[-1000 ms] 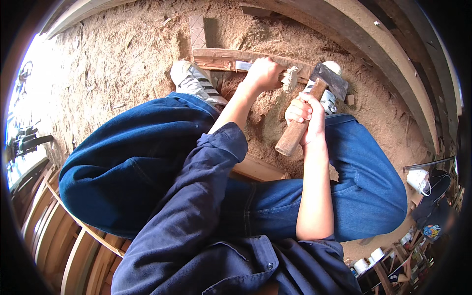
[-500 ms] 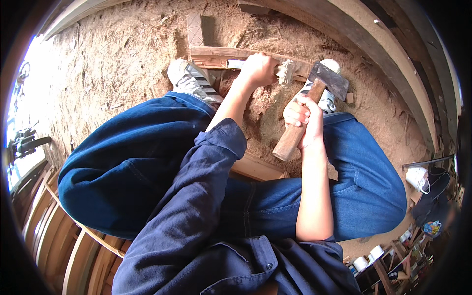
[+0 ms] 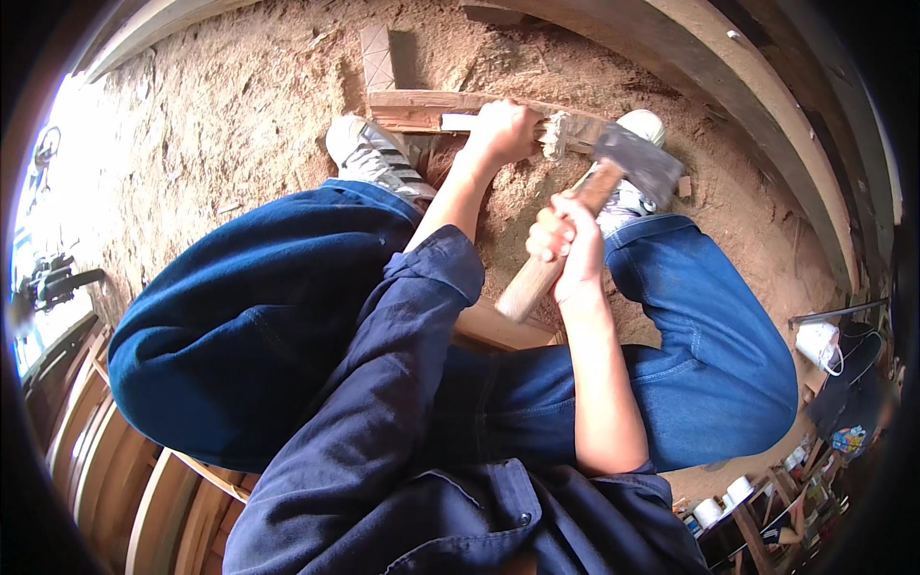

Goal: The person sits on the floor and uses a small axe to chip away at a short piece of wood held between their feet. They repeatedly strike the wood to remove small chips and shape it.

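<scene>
My left hand (image 3: 506,132) is closed around a chisel (image 3: 457,123), held nearly level over a wooden beam between my feet. Its flat metal end points left, and the frayed, pale butt (image 3: 554,136) of its handle sticks out on the right of my fist. My right hand (image 3: 572,240) grips a hammer (image 3: 530,289) by the wooden handle. The dark, blurred hammer head is to the right of the chisel's butt, with a small gap between them. Part of the beam (image 3: 407,112) is hidden behind my left hand.
A short marked wood piece (image 3: 378,59) meets the beam's far side. My shoes (image 3: 369,153) flank the work on ground strewn with wood shavings. Long curved timbers (image 3: 747,91) lie at the far right. Another timber (image 3: 503,328) lies under my legs. Stacked boards (image 3: 153,503) stand at lower left.
My right hand and the hammer have shifted left, and the hammer head now sits nearer the chisel's butt. My left hand and the chisel have barely moved.
</scene>
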Motion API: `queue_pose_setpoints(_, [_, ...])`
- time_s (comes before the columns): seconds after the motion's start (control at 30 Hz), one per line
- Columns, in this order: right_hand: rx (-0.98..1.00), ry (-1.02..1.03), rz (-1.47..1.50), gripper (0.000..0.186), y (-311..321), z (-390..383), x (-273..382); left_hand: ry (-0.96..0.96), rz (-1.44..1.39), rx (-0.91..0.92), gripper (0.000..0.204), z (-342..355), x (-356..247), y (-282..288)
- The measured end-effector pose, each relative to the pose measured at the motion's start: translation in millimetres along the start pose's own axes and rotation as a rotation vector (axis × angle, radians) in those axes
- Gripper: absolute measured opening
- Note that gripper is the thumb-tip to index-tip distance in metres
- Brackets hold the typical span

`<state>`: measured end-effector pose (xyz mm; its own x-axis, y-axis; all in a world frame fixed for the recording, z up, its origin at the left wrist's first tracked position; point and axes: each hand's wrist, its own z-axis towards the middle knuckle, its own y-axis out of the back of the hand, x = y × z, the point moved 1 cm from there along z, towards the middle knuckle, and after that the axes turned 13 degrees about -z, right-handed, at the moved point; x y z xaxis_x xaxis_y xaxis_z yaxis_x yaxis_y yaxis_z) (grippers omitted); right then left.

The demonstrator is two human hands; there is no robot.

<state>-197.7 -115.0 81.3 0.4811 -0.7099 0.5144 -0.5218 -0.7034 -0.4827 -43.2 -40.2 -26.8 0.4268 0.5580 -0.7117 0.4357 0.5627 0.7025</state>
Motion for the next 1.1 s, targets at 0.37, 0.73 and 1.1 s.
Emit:
queue_pose_setpoints(0.37, [0.085,-0.091,0.095,0.02,2,11,-1,-0.018,0.136,-0.069,0.029,0,8,-15])
queue_pose_setpoints(0.73, [-0.018,-0.005,0.065,0.021,11,14,-4,-0.022,0.067,-0.111,0.024,2,15,-20])
queue_pose_setpoints(1.1, [0.015,0.085,0.096,0.018,5,16,6,-0.043,0.094,-0.121,0.013,2,9,-14])
